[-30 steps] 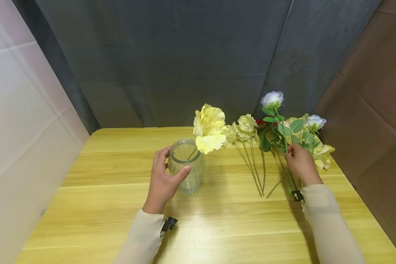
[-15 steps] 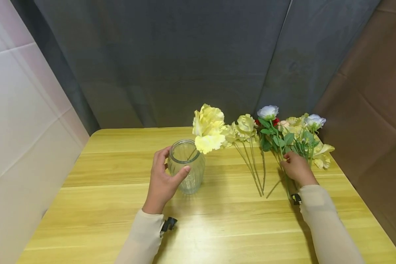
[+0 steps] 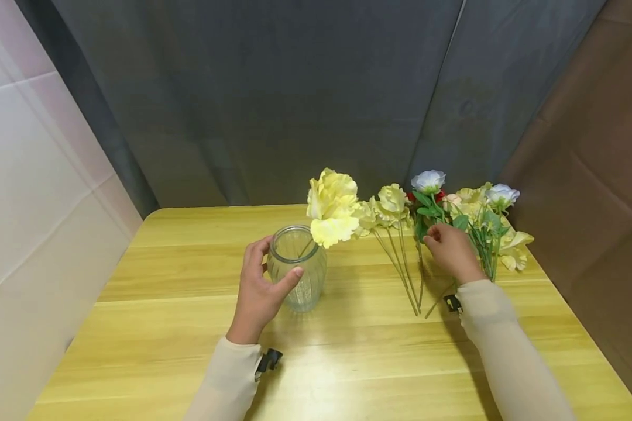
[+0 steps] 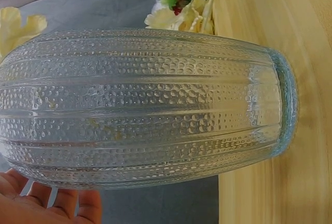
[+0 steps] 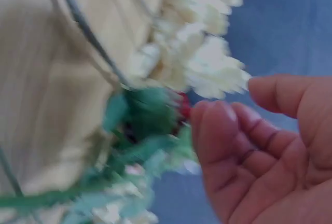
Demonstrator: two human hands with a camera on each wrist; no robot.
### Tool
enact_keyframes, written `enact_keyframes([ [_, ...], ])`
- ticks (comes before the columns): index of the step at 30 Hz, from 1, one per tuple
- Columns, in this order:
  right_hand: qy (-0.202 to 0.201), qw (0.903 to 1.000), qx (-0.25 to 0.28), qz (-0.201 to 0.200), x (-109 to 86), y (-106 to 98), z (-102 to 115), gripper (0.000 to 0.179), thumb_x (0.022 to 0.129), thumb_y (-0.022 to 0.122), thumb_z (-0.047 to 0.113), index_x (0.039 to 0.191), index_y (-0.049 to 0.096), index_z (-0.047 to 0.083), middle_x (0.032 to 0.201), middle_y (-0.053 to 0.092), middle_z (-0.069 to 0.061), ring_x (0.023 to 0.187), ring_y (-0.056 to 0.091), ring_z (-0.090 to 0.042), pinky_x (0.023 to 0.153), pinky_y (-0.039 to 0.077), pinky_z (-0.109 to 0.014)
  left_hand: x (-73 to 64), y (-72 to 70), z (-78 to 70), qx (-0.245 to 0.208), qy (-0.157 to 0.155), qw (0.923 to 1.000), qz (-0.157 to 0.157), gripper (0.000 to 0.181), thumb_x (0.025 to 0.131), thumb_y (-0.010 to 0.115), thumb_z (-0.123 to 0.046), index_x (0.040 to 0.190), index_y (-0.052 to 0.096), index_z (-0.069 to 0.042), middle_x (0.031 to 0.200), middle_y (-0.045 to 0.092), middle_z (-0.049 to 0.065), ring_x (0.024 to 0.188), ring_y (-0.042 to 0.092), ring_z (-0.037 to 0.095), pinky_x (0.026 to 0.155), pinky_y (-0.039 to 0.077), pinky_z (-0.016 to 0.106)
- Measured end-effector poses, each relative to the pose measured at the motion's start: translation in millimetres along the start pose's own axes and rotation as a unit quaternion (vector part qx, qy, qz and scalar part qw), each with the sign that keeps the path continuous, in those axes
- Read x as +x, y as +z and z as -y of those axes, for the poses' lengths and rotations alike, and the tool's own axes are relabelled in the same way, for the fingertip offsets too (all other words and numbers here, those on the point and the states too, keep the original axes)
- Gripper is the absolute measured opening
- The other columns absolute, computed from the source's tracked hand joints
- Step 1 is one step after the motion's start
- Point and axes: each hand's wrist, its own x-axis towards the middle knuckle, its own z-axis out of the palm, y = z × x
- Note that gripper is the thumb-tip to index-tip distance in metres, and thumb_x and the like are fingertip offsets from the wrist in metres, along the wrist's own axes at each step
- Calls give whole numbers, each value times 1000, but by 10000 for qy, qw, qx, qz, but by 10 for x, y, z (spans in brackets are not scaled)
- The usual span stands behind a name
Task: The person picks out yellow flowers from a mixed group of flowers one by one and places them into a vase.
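A ribbed clear glass vase (image 3: 311,282) stands upright on the table, one large yellow flower (image 3: 333,207) leaning out of its mouth to the right. My left hand (image 3: 255,289) holds the vase from the left, thumb in front and fingers behind; the left wrist view has several fingers (image 4: 65,203) against the bumpy glass (image 4: 145,105). My right hand (image 3: 453,251) hovers by the pile of flowers, in front of a white rose (image 3: 428,181). In the right wrist view a gap parts thumb from loosely bent fingers, nothing between them, near a blurred red flower (image 5: 182,105).
Several yellow flowers (image 3: 393,199) lie between vase and right hand, their bare stems pointing toward me. Another white rose (image 3: 502,196) and more yellow flowers (image 3: 513,248) lie at the table's right edge. A grey curtain (image 3: 274,105) hangs behind the wooden table (image 3: 179,333).
My right hand has lowered the white rose onto the pile, let go of its stem and shifted left toward the red flower. The left hand and vase have stayed put.
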Motion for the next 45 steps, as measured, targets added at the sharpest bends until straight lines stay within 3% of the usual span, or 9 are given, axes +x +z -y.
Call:
enact_keyframes([
  [5,-103,9995,14,286,301,156,-23,26,103,48,14,118,58,-5,114,62,-25,94,59,-35,85,47,-52,14,21,-8,-61,30,10000,-5,70,82,82,-29,142,49,-13,134,45,4,119,43,19,93,38,45],
  [9,21,9988,-81,480,458,250,-54,25,101,48,13,114,58,-6,109,62,-25,88,58,-34,81,48,-50,32,59,-12,-135,48,9999,17,70,82,82,-29,141,49,-11,134,45,6,120,43,20,94,38,45],
  [16,234,9967,-206,745,547,342,-83,21,99,51,12,109,59,-5,110,62,-25,88,58,-33,75,48,-46,24,80,-30,-162,85,9998,42,71,81,82,-27,141,49,-11,134,45,7,121,43,22,93,38,45],
  [22,387,9926,91,1151,576,376,-96,18,99,50,11,109,56,-3,93,63,-17,64,58,-20,64,47,-36,3,53,-37,-108,48,9999,52,72,81,83,-27,141,49,-9,134,46,8,121,44,25,93,39,46],
  [25,357,9918,268,1200,577,381,-65,18,99,49,10,110,55,-3,84,62,-14,61,57,-18,64,46,-35,-4,29,-41,-67,55,10000,43,71,81,83,-26,141,49,-9,134,46,9,121,44,25,93,40,47],
  [30,236,9919,587,1099,554,330,62,17,100,45,10,110,54,-2,72,60,-13,63,59,-27,70,45,-39,-10,-16,-46,-15,-2,10000,24,72,81,84,-26,141,48,-10,134,46,8,120,44,22,93,40,46],
  [34,208,9899,1088,888,513,276,201,18,103,45,9,114,52,-3,85,58,-15,74,62,-36,71,49,-43,-10,-58,-48,7,-31,10000,17,71,81,84,-27,141,49,-10,134,46,8,119,43,21,91,40,46],
  [45,-96,9775,2088,271,243,152,415,20,102,49,13,115,52,-1,97,54,-15,83,63,-26,76,57,-40,6,-50,-33,-44,-51,9999,90,71,80,84,-29,139,50,-10,135,46,7,118,44,20,91,40,45],
])
